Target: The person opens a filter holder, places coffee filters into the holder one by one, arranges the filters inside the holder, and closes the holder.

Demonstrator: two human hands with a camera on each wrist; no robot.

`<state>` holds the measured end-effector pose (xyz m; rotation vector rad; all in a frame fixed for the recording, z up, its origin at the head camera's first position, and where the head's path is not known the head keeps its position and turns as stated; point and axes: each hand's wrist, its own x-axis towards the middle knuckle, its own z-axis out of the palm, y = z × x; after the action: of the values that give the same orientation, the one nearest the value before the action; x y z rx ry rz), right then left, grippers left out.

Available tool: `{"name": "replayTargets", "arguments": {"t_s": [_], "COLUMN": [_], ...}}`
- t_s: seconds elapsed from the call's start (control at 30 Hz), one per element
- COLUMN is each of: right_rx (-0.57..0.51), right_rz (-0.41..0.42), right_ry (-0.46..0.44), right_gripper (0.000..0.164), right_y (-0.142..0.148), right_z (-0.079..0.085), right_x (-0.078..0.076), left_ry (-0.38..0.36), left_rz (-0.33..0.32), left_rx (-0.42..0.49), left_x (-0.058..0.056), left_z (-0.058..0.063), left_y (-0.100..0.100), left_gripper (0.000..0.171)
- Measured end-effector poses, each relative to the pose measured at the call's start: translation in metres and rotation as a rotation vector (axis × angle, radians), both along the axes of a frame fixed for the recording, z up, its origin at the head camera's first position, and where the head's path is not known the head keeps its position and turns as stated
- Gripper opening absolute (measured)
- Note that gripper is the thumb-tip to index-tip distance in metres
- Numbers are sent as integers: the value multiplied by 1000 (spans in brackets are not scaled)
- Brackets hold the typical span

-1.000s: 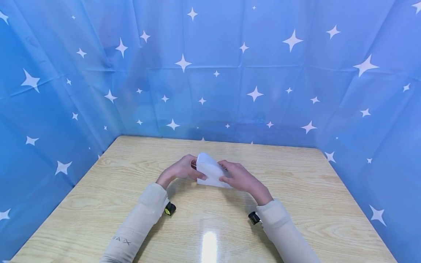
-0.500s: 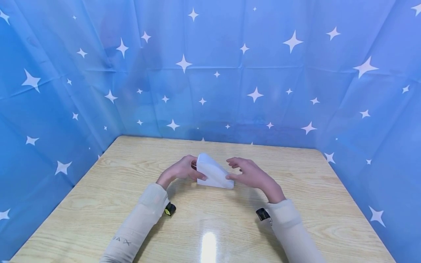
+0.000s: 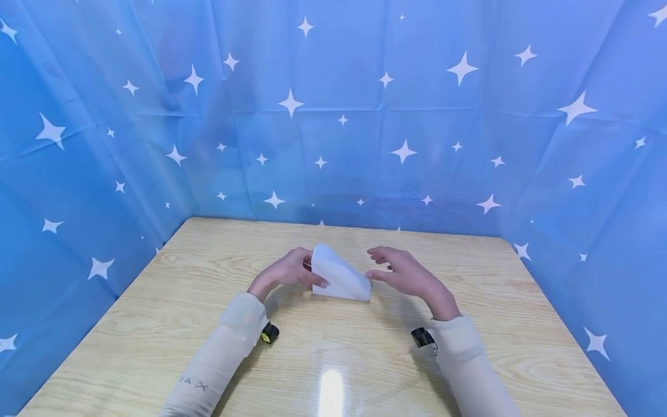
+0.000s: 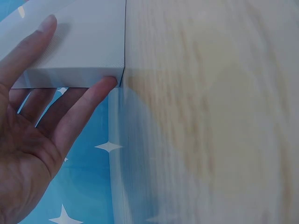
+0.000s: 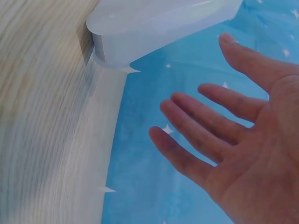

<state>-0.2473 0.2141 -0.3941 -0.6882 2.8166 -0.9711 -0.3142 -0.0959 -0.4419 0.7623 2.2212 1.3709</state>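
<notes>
A smooth white wedge-shaped object (image 3: 341, 277) stands on the table, its top sloping from a tall left end to a low, rounded right end. My left hand (image 3: 292, 269) holds the tall end. In the left wrist view, the thumb of the left hand (image 4: 32, 144) lies across the broad white face (image 4: 88, 39), and one fingertip touches the edge near the bottom corner. Beyond the low end, my right hand (image 3: 406, 275) has its fingers spread. The right wrist view shows the right hand (image 5: 247, 149) with nothing in it, apart from the rounded white end (image 5: 112, 37).
The table (image 3: 208, 324) has a light wood-grain top. A blue curtain (image 3: 333, 116) with white stars closes off the back and both sides. Small black wrist devices sit at the left cuff (image 3: 270, 332) and right cuff (image 3: 423, 337).
My right hand has let go of the low end of the white wedge-shaped object and moved to the right, its fingers opening. My left hand and the object have stayed in place.
</notes>
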Motion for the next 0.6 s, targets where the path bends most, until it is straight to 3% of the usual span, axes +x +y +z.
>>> {"name": "replayTargets", "arguments": {"t_s": [0.6], "right_rx": [16], "right_rz": [-3], "right_ry": [7], "right_gripper": [57], "right_y": [6], "right_z": [-1], "right_x": [-3], "left_ry": [-8], "left_rz": [-8], "left_rx": [5], "left_x": [-1], "left_z": [0], "left_y": [1], "left_gripper": [36]}}
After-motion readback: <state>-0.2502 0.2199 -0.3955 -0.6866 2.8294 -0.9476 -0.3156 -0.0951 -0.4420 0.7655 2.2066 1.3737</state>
